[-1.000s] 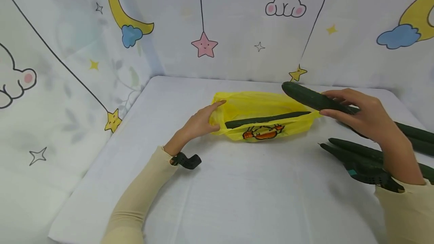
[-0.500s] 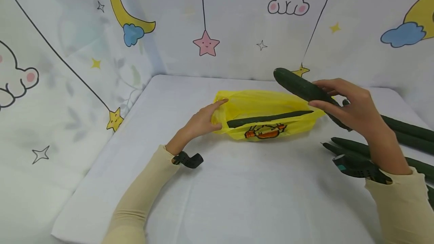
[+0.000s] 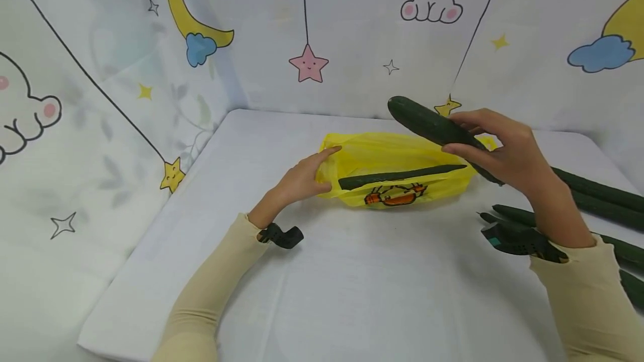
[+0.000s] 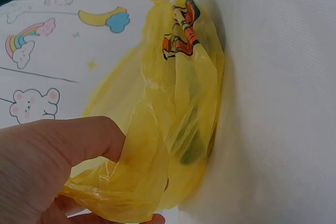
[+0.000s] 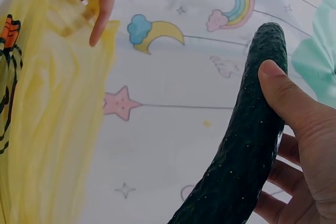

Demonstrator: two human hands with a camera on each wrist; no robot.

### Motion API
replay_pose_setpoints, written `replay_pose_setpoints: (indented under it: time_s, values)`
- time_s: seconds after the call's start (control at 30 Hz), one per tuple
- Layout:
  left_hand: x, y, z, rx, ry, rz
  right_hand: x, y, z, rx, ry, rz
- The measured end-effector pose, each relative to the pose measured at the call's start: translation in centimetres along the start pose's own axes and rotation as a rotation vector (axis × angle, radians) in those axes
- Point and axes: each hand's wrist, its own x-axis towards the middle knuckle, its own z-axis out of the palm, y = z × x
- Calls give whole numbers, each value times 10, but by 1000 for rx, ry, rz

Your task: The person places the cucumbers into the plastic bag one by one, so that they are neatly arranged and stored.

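My right hand [image 3: 503, 147] grips a long dark green cucumber [image 3: 422, 119] between thumb and fingers. It is raised above the right part of a yellow plastic bag [image 3: 372, 152], with its blunt end tilted up to the left. Another cucumber [image 3: 402, 176] lies lengthwise inside the bag, seen through the opening. At the bag's left end, my left hand [image 3: 297, 180] holds the plastic, thumb and fingers spread apart. In the left wrist view, bunched bag film [image 4: 121, 182] lies between thumb and fingers. Bumpy skin shows on the held cucumber [image 5: 239, 156] in the right wrist view.
More cucumbers [image 3: 598, 190] lie on the white-covered table [image 3: 377, 289] at the right, some partly behind my right forearm. A cartoon-printed cloth [image 3: 352, 27] hangs behind the table. Something pale green [image 5: 320, 45] edges into the right wrist view.
My right hand has moved left and slightly up with the cucumber, bringing it from the bag's right end to over the bag. The left hand and the bag stay nearly still.
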Motion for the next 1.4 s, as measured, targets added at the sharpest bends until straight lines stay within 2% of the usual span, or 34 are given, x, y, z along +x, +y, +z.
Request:
replay_pose_setpoints:
  time_s: [0.3, 0.63, 0.8, 1.2, 1.4]
  values:
    - [0, -2, -1, 12, 10, 4, 15, -9, 1, -1, -28, 17]
    - [0, -2, -3, 21, 9, 1, 34, -14, 15, 65, -14, -74]
    - [1, -1, -4, 21, 5, -7, 40, -14, 21, 107, -15, -83]
    - [1, -1, -2, 15, 2, -6, 26, 2, 43, 180, -97, -70]
    - [2, -1, -1, 25, -6, -16, 15, 11, 56, 185, -105, -92]
